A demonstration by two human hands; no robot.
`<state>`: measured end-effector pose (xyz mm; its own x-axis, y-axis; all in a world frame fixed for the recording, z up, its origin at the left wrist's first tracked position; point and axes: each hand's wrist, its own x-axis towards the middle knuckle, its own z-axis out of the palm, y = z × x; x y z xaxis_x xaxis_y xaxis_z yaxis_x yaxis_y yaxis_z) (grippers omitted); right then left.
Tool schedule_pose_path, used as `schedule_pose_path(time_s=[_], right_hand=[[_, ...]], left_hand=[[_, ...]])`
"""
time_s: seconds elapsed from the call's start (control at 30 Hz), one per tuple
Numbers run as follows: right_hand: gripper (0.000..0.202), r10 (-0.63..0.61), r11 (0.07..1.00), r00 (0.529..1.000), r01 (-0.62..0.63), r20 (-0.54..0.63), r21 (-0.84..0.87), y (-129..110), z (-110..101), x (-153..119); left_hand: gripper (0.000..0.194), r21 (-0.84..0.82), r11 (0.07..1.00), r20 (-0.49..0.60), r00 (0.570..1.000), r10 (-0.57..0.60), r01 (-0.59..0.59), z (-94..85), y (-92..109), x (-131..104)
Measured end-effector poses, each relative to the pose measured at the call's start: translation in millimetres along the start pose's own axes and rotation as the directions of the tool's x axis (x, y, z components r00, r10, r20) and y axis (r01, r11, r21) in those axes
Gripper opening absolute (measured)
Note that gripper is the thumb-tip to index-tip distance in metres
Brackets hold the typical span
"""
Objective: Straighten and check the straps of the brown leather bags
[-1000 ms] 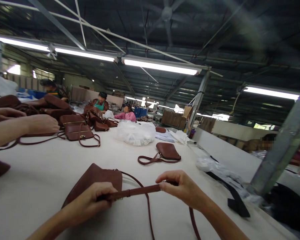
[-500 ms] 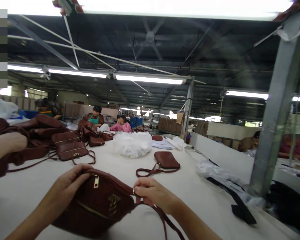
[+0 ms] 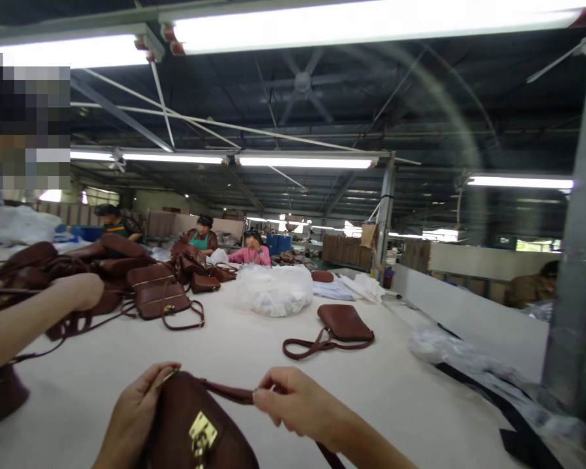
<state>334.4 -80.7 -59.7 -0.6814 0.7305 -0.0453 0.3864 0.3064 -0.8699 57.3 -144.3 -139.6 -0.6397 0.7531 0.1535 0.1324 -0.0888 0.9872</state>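
A brown leather handbag (image 3: 200,433) with a gold clasp stands at the bottom of the view on the white table (image 3: 254,345). My left hand (image 3: 137,413) grips its upper left corner. My right hand (image 3: 297,402) pinches the bag's brown strap (image 3: 227,391), which runs taut from the bag's top to my fingers. The lower part of the bag is cut off by the frame edge.
Another small brown bag (image 3: 344,324) with a looped strap lies farther out. A pile of brown bags (image 3: 141,286) sits left, where a co-worker's arm (image 3: 34,319) reaches in. White plastic wrapping (image 3: 273,290) lies mid-table. Black straps (image 3: 508,417) lie right, by a metal post (image 3: 573,260). Several people sit beyond.
The bag has turned, its gold clasp now facing me and lower in view. My hands hold it closer together, the right still on the strap. The co-worker's arm has reached further in.
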Motion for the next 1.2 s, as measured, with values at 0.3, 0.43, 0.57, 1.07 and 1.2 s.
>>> schedule_pose_path(time_s=[0.3, 0.43, 0.57, 1.07, 1.2], right_hand=[[0.013, -0.122, 0.992, 0.981, 0.127, -0.15, 0.021, -14.1, -6.9, 3.7], [0.014, -0.079, 0.997, 0.996, 0.079, -0.034, -0.024, -11.6, 0.9, -2.3], [0.014, -0.096, 0.995, 0.995, 0.096, 0.018, -0.04, 3.1, 0.3, -6.8], [0.017, 0.289, 0.616, 0.884, -0.465, -0.366, -0.635, 147.8, -152.3, -78.2], [0.021, 0.27, 0.498, 0.783, -0.612, -0.561, -0.615, 177.7, -187.3, -110.8]], left_hand=[[0.062, 0.051, 0.985, 0.168, 0.974, 0.154, -0.164, 1.2, -18.1, 12.3], [0.044, 0.195, 0.958, 0.224, 0.96, 0.168, -0.213, 3.8, -10.2, 1.7], [0.046, 0.32, 0.91, 0.144, 0.963, 0.229, -0.264, 7.1, -7.5, 2.9], [0.048, 0.696, 0.331, 0.489, 0.758, 0.432, -0.637, -6.1, -16.8, 80.4], [0.046, 0.691, 0.352, 0.524, 0.773, 0.357, -0.632, 11.4, -14.0, 92.5]])
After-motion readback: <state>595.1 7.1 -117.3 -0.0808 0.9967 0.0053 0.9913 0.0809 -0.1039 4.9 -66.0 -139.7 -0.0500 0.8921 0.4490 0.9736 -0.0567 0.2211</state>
